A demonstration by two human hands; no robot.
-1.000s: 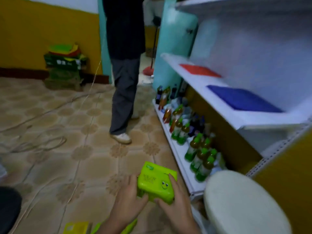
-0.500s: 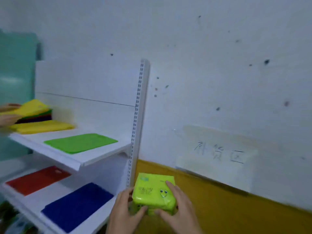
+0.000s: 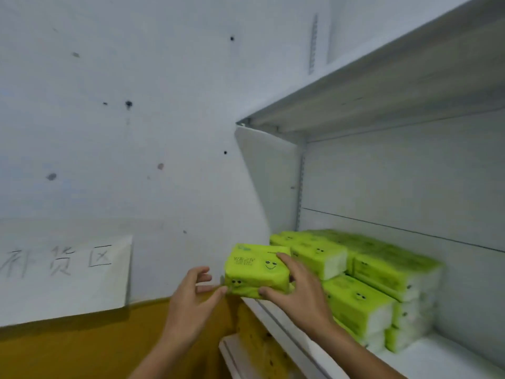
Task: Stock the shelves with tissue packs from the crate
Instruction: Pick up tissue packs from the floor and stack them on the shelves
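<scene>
A white wall [image 3: 136,132] meets a white shelf [image 3: 437,359] bearing stacked green packs [image 3: 382,269]. The right hand [image 3: 297,294] grips a green tissue pack [image 3: 254,269] over the shelf's front left corner. The left hand [image 3: 188,302], fingers loosely spread, touches the pack's left end.

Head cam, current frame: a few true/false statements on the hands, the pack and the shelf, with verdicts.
1. The right hand grips the green tissue pack. True.
2. The shelf holds no packs yet. False: stacked packs of the same green stand on it, several layers high.
3. The left hand is wrapped round the pack. False: its fingers are loosely spread at the pack's left end, with at most a fingertip touching.
4. A paper sign with handwriting hangs on the wall left of the shelf. True.
</scene>
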